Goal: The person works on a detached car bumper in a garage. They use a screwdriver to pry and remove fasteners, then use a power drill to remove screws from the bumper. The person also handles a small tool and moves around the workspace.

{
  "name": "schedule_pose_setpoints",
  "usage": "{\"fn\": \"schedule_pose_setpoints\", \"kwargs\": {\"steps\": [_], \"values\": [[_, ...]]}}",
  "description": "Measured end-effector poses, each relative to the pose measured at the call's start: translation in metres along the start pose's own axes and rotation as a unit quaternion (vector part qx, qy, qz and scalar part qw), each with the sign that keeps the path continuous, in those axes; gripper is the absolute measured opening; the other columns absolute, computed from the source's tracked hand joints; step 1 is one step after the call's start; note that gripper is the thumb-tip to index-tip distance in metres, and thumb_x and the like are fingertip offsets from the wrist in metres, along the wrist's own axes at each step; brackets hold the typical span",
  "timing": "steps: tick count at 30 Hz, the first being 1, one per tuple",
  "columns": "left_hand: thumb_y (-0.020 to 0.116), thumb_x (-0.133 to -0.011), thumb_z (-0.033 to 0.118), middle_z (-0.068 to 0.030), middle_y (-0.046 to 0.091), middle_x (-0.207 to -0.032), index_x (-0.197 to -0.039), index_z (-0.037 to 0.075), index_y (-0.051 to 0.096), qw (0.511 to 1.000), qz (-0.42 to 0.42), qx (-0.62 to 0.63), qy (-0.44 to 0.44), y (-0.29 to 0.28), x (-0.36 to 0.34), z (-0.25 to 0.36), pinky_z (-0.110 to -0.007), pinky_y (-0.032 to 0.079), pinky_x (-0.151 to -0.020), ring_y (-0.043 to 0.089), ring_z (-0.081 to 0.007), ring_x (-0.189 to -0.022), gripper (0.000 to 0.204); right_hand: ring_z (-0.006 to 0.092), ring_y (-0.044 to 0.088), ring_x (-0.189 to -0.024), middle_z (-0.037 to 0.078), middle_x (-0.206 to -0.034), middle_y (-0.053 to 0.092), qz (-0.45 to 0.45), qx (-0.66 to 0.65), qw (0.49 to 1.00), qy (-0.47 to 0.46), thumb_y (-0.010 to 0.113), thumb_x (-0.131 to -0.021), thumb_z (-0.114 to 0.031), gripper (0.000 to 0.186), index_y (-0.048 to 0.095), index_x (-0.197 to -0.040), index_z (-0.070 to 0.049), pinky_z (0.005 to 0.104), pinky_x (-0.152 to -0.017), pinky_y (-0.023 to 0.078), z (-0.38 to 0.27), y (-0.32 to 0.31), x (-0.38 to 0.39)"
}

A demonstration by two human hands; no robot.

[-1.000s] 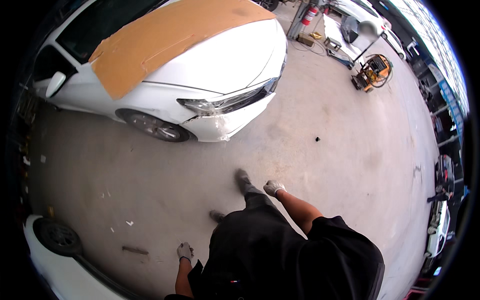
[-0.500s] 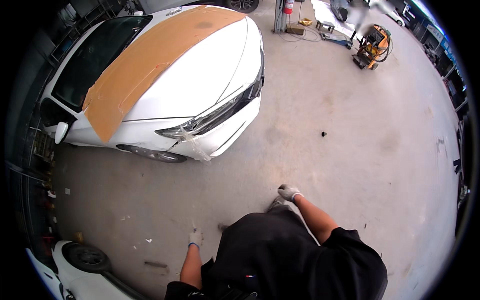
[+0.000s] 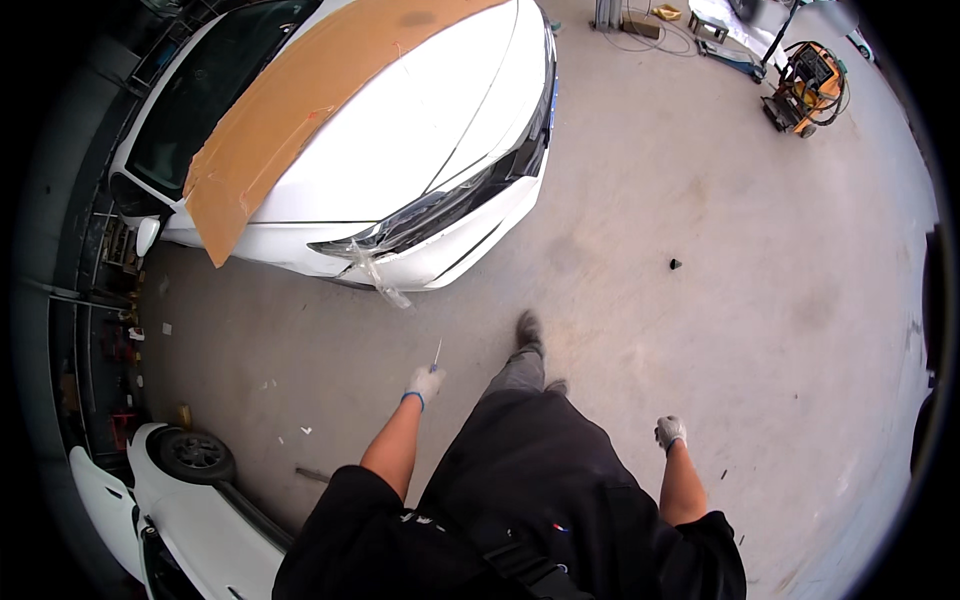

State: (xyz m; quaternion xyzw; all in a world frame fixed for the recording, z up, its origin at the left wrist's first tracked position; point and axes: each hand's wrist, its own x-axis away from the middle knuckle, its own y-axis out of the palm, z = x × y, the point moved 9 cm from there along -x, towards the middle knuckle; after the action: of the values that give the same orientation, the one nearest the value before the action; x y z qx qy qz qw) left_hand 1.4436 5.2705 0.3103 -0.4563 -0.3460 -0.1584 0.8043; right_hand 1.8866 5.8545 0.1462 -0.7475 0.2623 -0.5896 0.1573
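Note:
My left hand (image 3: 424,382), in a pale work glove with a blue cuff, is closed around a small screwdriver (image 3: 438,353). Its thin metal shaft points forward, and a bit of blue handle shows at the fingers. Out to the right, my right hand (image 3: 670,431), also gloved, is curled into a fist; whether anything is inside is hidden. Ahead on the left stands a white car (image 3: 400,150) with a brown cardboard sheet (image 3: 290,105) across its hood and windshield base. Clear plastic film or tape (image 3: 377,275) hangs loose by its headlight (image 3: 420,218). Neither hand touches the car.
A second white car (image 3: 205,525) with an open door is at the lower left. A small black object (image 3: 675,264) lies on the concrete floor (image 3: 620,210). At the far right stand an orange wheeled machine (image 3: 810,85) and a blue floor jack (image 3: 730,60), with a cable (image 3: 670,48) nearby.
I have stepped forward, and the white car looks nearer. My left hand has swung forward with the screwdriver, while my right hand has swung back and outward.

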Motion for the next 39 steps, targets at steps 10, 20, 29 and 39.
{"fn": "schedule_pose_setpoints", "kwargs": {"steps": [10,20,29,39], "values": [[0.06,-0.083,0.04,-0.0077,0.058,-0.063,-0.085,0.008,0.061,0.992,-0.12,-0.027,0.029,0.111,-0.092,0.172,-0.038,0.043,-0.046,0.054,-0.0196,-0.05,0.032,0.0222,0.06,-0.059,0.009,-0.069,0.063,-0.064,-0.023,0.979,-0.194,0.053,-0.087,-0.022,0.023,0.067,-0.087,-0.004,0.0355,-0.051,0.046,-0.065,-0.003,0.026],[0.058,-0.084,0.04,-0.0155,0.065,-0.072,-0.088,0.003,0.066,0.985,-0.034,-0.033,0.163,0.066,-0.159,0.418,-0.044,0.049,-0.066,0.064,-0.0287,-0.07,0.038,0.0151,0.053,-0.051,0.003,-0.067,0.058,-0.045,-0.239,0.97,0.018,0.055,-0.09,-0.021,0.019,0.061,-0.1,-0.006,0.0302,-0.043,0.04,-0.184,-0.141,-0.06],[0.058,-0.083,0.04,-0.0172,0.063,-0.067,-0.08,0.002,0.066,0.993,0.092,0.046,0.056,0.101,-0.134,0.323,-0.045,0.048,-0.062,0.063,-0.032,-0.065,0.039,0.0163,0.055,-0.055,0.007,-0.074,0.061,-0.164,0.025,0.982,-0.09,0.055,-0.089,-0.021,0.023,0.059,-0.104,-0.005,0.0319,-0.046,0.041,-0.33,-0.208,-0.103],[0.055,-0.084,0.045,-0.0148,0.066,-0.067,-0.079,0.003,0.069,0.957,0.034,0.206,-0.203,0.241,-0.001,0.213,-0.045,0.05,-0.063,0.066,-0.03,-0.064,0.045,0.0151,0.05,-0.048,0.004,-0.067,0.057,-0.13,0.056,0.984,-0.108,0.053,-0.088,-0.02,0.016,0.058,-0.097,-0.008,0.031,-0.04,0.036,-0.409,-0.323,-0.311]]}}
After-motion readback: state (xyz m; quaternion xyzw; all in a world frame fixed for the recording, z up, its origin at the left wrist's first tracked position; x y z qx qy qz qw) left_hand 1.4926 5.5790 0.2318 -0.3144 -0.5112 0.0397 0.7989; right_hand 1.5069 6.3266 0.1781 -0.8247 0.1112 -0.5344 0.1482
